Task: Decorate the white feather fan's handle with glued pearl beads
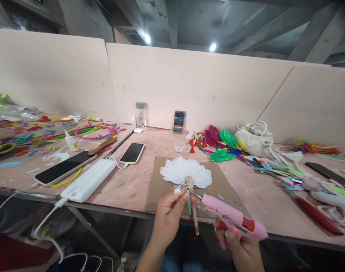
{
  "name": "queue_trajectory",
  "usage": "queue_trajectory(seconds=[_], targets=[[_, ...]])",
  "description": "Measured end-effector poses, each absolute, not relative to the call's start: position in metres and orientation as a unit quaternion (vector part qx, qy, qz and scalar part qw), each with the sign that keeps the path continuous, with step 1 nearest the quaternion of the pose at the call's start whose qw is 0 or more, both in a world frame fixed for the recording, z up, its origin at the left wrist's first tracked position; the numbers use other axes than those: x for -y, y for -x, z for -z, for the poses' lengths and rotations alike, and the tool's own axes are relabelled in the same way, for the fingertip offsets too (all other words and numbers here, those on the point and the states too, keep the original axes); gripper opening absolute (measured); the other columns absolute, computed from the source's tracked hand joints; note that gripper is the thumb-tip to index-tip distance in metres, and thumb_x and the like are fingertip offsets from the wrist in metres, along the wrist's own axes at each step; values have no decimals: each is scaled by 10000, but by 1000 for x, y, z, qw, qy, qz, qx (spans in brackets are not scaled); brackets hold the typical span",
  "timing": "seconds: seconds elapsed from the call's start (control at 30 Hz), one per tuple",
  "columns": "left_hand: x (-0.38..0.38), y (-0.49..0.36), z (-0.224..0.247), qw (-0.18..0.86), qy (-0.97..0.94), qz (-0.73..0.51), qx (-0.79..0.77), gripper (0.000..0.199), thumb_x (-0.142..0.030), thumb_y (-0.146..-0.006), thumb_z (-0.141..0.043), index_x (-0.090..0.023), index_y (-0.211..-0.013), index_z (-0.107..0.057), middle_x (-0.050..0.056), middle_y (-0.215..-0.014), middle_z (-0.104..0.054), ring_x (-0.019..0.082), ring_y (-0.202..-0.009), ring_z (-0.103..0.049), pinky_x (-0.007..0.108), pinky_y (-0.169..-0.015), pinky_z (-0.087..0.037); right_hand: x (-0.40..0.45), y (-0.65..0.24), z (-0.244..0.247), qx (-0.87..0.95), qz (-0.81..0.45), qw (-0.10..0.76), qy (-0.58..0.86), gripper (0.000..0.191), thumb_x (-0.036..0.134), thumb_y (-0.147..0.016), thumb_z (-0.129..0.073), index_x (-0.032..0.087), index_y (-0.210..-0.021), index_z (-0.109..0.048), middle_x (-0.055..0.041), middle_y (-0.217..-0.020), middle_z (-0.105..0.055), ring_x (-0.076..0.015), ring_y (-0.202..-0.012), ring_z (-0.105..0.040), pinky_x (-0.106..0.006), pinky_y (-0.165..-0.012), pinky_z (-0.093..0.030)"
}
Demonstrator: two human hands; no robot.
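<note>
A white fan with feathery, scalloped edges and a wooden handle lies on a brown cardboard sheet. The handle sticks out past the table's front edge. My left hand, with a white wrap on one finger, pinches a thin grey-green strip beside the handle. My right hand is closed around a pink hot glue gun, which has a small red light on. Its metal nozzle points left and meets the strip's upper end; whether they touch I cannot tell.
Phones, a white power bank with a cable and a small glue bottle lie to the left. Behind stands a clear bottle. Coloured feathers, a white bag and a red-handled tool are on the right.
</note>
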State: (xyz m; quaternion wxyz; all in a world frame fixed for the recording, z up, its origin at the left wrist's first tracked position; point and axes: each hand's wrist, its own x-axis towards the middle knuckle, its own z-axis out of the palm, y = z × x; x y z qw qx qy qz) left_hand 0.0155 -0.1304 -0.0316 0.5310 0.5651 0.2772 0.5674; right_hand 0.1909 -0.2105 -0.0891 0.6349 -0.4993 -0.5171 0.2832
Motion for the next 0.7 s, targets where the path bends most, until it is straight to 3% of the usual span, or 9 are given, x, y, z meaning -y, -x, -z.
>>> queue_trajectory(seconds=[0.17,0.27,0.4,0.5,0.6,0.7], targets=[[133,-14,39,523,-613,-517,-290,357,-458,-985,-658,-163,-894,-835,96,-846,-780,225,-772,-724,270,-649,-595,210,-195,97,514,-308,646,473,628,788,-973,-599,180,-867,-713,15,-550,-467,-166,-522,-458,-279,-553,-354],[133,-10,41,543,-647,-473,-250,341,-424,-1004,-644,-159,-891,-826,105,-841,-787,236,-816,-755,292,-730,-604,209,-205,100,488,-316,674,456,584,735,-1017,-575,176,-883,-680,9,-571,-470,-172,-538,-445,-289,-564,-358],[133,-7,39,596,-612,-471,-218,339,-446,-983,-678,-146,-904,-813,112,-849,-778,241,-806,-775,301,-719,-619,208,-230,89,481,-200,671,528,543,654,-1064,-536,198,-771,-570,-7,-634,-497,-173,-567,-446,-283,-566,-356],[133,-8,37,611,-579,-495,-214,353,-477,-944,-726,-136,-903,-811,104,-821,-768,224,-748,-769,293,-684,-627,209,-258,75,479,-52,572,664,541,698,-1044,-485,211,-831,-580,-50,-754,-580,-240,-702,-561,-326,-665,-428],[134,-12,36,611,-552,-526,-214,341,-476,-913,-763,-139,-898,-807,110,-857,-782,211,-726,-766,286,-663,-632,208,-292,71,468,59,444,762,602,717,-1000,-421,186,-1176,-641,-151,-1074,-708,-380,-964,-672,-414,-756,-481],[133,-14,38,596,-539,-557,-212,300,-438,-915,-770,-140,-895,-801,106,-847,-789,179,-668,-736,264,-617,-620,204,-324,80,499,104,309,803,676,685,-980,-301,168,-1169,-693,-184,-1095,-736,-437,-1008,-687,-474,-770,-493]])
